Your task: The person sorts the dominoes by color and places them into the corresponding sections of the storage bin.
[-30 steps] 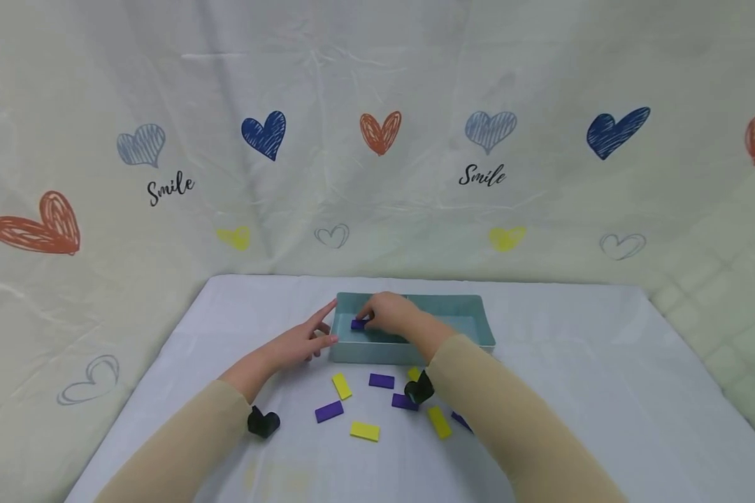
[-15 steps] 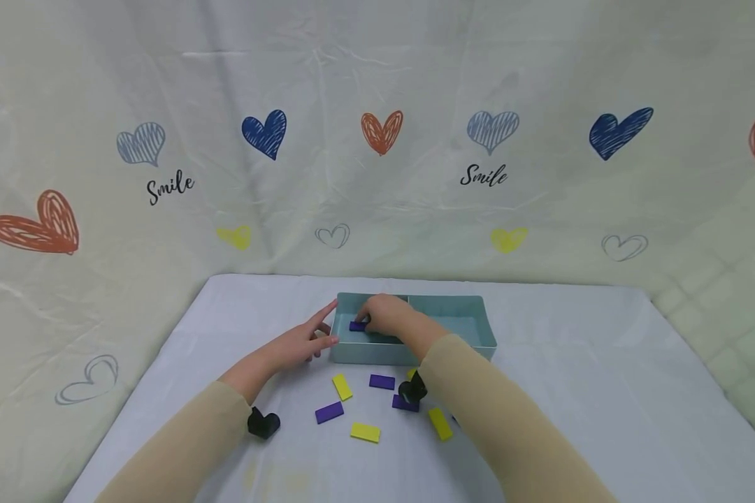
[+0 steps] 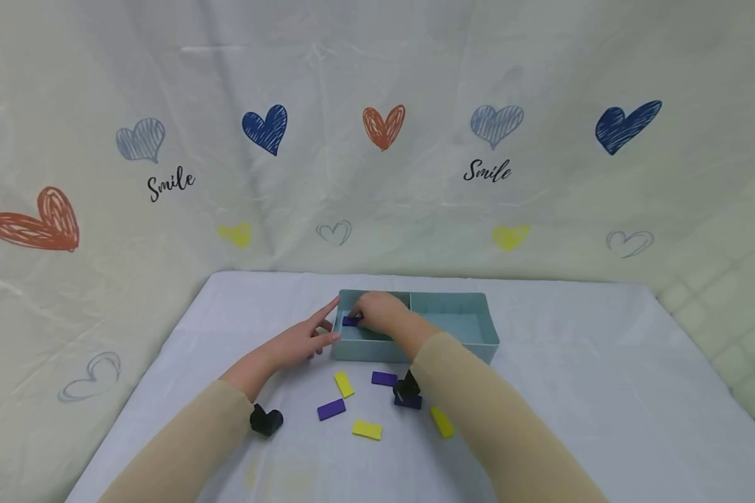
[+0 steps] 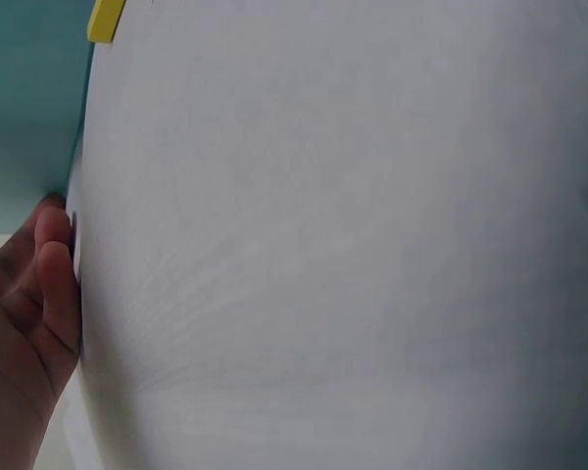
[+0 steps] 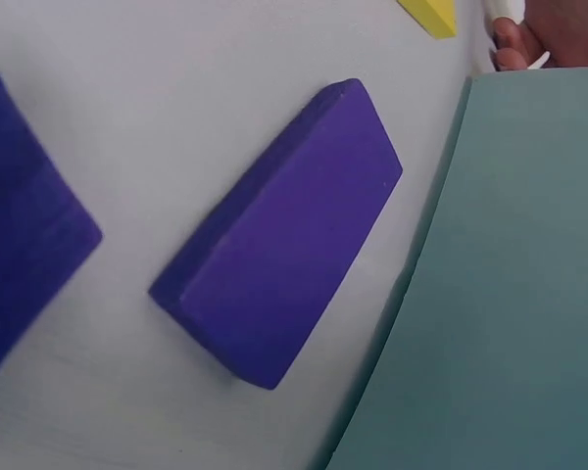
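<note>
A teal two-compartment box (image 3: 377, 351) stands at the back middle of the table. My right hand (image 3: 380, 311) reaches into its left compartment and pinches a purple block (image 3: 349, 321) near the left wall; fingers and palm partly hide the block. In the right wrist view that hand is out of sight; a purple block (image 5: 284, 235) lies beside the box wall (image 5: 500, 284). My left hand (image 3: 297, 344) touches the box's left side, index finger extended along it. The left wrist view shows this hand (image 4: 24, 304) with its fingers against the box's end (image 4: 29, 108).
On the white cloth before the box lie loose blocks: yellow ones (image 3: 344, 384) (image 3: 367, 429) (image 3: 442, 423) and purple ones (image 3: 331, 409) (image 3: 384, 378) (image 3: 408, 402). My right forearm (image 3: 484, 412) passes over the right side. A divider (image 3: 410, 301) splits the box.
My right hand has shifted slightly left inside the left compartment, carrying the purple block towards the left wall. The right forearm now covers a yellow and a purple block. My left hand stays put.
</note>
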`<state>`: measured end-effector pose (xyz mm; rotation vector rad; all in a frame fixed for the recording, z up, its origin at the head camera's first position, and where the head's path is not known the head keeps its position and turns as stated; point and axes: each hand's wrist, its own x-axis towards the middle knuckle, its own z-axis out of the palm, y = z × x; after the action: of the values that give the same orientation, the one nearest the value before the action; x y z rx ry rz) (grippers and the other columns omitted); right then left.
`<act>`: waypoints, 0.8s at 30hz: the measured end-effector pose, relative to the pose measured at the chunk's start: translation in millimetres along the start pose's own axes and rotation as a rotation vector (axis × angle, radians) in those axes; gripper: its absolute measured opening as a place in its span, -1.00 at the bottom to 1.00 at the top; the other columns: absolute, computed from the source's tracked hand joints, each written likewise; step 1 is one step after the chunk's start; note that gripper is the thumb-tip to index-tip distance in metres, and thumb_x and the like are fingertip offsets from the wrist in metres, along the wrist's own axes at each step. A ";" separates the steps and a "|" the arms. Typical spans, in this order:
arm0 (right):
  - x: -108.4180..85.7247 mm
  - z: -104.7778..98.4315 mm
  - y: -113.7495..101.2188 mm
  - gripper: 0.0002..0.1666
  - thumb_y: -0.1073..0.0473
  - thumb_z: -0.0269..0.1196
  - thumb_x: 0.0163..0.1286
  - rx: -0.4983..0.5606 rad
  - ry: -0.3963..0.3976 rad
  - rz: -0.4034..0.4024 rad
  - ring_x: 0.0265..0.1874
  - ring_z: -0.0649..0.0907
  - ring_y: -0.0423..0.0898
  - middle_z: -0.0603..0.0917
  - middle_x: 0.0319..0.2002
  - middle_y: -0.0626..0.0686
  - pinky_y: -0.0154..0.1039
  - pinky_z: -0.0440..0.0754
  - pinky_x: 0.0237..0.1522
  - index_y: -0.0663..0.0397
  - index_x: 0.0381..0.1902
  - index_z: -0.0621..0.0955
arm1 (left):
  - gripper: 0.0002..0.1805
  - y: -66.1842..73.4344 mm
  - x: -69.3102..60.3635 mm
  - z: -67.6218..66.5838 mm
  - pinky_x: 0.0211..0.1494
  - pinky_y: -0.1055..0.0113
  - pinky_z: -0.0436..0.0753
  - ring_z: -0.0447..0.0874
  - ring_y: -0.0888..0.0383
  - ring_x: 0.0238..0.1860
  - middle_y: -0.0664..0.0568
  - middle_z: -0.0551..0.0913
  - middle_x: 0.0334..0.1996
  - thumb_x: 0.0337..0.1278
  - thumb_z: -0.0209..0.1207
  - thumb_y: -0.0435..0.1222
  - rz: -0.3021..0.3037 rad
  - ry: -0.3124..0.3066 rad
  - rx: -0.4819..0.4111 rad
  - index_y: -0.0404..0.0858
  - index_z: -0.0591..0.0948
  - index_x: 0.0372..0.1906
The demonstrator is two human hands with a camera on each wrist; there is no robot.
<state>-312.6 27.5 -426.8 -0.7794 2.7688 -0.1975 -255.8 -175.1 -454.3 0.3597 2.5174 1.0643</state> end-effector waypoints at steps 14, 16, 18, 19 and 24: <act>0.0 -1.8 -4.5 -0.63 0.10 0.28 0.43 -0.015 -0.003 -0.029 0.18 0.59 -0.10 0.67 0.14 -0.08 -0.15 0.46 0.25 -0.14 0.17 0.67 | -0.18 -4.1 2.1 -2.3 -0.06 0.18 0.57 0.58 0.10 -0.17 -0.04 0.43 0.28 0.38 0.05 0.15 0.013 -0.021 -0.010 0.46 -0.16 0.54; -0.8 -2.1 -4.8 -0.61 0.08 0.27 0.43 -0.031 -0.004 -0.038 0.20 0.58 -0.10 0.65 0.16 -0.09 -0.15 0.45 0.26 -0.15 0.21 0.65 | -0.17 -4.2 2.1 -2.6 -0.05 0.18 0.56 0.58 0.09 -0.16 -0.03 0.43 0.29 0.37 0.05 0.16 0.016 -0.025 -0.009 0.47 -0.17 0.53; -0.9 -1.9 -4.8 -0.57 0.06 0.26 0.44 -0.050 -0.004 -0.049 0.23 0.56 -0.11 0.64 0.19 -0.10 -0.14 0.44 0.28 -0.17 0.24 0.62 | -0.17 -5.1 2.8 -2.7 -0.05 0.18 0.56 0.58 0.10 -0.16 -0.03 0.42 0.30 0.37 0.05 0.16 0.018 -0.026 -0.003 0.48 -0.18 0.53; -0.9 -1.7 -4.8 -0.56 0.05 0.26 0.44 -0.058 -0.005 -0.054 0.24 0.55 -0.11 0.63 0.20 -0.10 -0.14 0.43 0.28 -0.17 0.26 0.61 | -0.17 -4.8 2.6 -2.8 -0.07 0.18 0.56 0.58 0.09 -0.16 -0.04 0.42 0.30 0.37 0.05 0.16 0.023 -0.027 -0.003 0.47 -0.18 0.53; -1.8 -1.4 -4.8 -0.52 0.03 0.26 0.44 -0.074 -0.003 -0.062 0.26 0.53 -0.10 0.61 0.22 -0.09 -0.13 0.42 0.30 -0.17 0.31 0.57 | -0.17 -7.3 4.4 -1.3 -0.07 0.18 0.57 0.58 0.09 -0.17 -0.05 0.43 0.29 0.37 0.05 0.16 0.025 -0.021 0.008 0.47 -0.18 0.53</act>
<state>-309.2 24.5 -424.1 -0.8833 2.7652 -0.1060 -260.9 -179.3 -459.8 0.4035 2.5059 1.0551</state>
